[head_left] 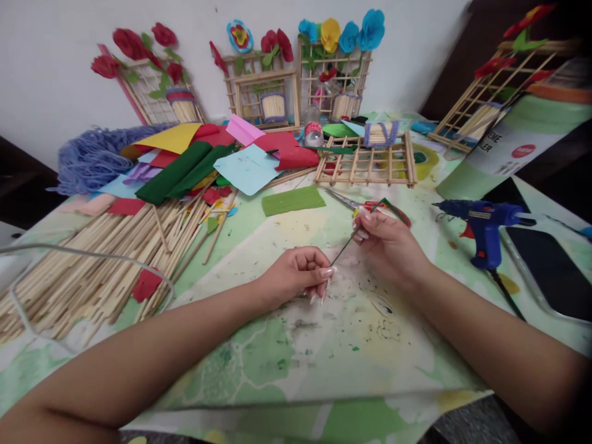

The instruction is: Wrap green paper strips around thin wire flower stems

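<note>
Green strand [345,248], between left and right fingertips [327,272] [365,216]

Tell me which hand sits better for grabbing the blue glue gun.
Likely the right hand: it is nearer the glue gun, while the left hand would have to reach across. Both hold the thin green strand.

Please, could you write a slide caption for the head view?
The left hand and right hand hold a thin green strand near scissors.
</note>
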The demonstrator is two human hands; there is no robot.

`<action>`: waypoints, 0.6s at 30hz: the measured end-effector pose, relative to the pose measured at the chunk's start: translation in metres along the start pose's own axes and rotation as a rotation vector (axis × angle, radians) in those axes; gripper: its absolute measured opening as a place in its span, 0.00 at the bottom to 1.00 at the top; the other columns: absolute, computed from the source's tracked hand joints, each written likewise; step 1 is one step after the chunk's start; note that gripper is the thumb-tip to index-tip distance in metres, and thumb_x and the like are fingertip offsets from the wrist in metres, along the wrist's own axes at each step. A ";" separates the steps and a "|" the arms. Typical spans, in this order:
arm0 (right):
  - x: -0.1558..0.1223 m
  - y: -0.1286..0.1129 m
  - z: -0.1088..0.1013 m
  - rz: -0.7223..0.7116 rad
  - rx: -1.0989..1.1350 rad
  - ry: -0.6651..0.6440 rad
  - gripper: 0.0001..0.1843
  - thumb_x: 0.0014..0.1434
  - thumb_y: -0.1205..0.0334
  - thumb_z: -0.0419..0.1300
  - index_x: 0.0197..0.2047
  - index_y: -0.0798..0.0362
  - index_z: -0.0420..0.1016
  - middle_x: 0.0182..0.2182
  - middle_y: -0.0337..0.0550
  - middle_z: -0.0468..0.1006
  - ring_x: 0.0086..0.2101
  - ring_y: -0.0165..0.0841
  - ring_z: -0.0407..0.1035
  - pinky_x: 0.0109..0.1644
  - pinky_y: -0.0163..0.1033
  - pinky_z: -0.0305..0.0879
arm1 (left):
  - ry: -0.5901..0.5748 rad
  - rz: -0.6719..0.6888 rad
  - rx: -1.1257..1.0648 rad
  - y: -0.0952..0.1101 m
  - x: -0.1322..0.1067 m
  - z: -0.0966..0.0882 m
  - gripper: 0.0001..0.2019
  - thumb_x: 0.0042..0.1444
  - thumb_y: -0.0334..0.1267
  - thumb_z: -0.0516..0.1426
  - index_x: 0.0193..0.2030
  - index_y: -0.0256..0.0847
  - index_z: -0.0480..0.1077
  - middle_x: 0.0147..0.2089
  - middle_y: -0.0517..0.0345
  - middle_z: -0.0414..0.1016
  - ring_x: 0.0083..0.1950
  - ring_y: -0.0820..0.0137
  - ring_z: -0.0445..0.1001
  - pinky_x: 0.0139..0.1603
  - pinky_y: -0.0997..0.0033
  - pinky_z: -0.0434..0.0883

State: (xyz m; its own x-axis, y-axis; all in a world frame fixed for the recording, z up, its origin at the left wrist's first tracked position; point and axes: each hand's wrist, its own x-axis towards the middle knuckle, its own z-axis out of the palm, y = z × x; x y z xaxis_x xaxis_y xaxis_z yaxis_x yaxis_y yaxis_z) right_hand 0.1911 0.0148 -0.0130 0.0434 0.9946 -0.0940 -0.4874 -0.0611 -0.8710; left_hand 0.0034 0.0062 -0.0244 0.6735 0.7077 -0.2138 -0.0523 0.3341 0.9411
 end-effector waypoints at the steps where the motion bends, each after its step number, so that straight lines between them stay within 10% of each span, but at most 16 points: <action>1: 0.002 -0.002 -0.001 -0.008 0.018 0.007 0.09 0.46 0.64 0.68 0.21 0.53 0.72 0.25 0.36 0.69 0.25 0.24 0.57 0.30 0.34 0.56 | 0.002 -0.001 0.004 0.000 0.000 0.000 0.17 0.47 0.46 0.64 0.29 0.36 0.65 0.18 0.62 0.71 0.17 0.81 0.65 0.17 0.83 0.59; 18: 0.006 -0.007 -0.003 -0.067 -0.052 0.018 0.09 0.46 0.58 0.68 0.25 0.50 0.72 0.26 0.37 0.67 0.24 0.26 0.54 0.29 0.37 0.55 | -0.001 -0.007 -0.005 0.000 -0.002 0.001 0.16 0.47 0.45 0.65 0.29 0.35 0.65 0.18 0.62 0.72 0.17 0.81 0.65 0.18 0.84 0.60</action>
State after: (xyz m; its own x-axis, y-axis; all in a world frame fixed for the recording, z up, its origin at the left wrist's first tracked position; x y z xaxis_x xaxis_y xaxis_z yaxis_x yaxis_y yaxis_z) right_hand 0.1973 0.0205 -0.0086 0.0905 0.9950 -0.0432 -0.4373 0.0008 -0.8993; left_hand 0.0032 0.0041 -0.0238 0.6743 0.7050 -0.2199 -0.0515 0.3419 0.9383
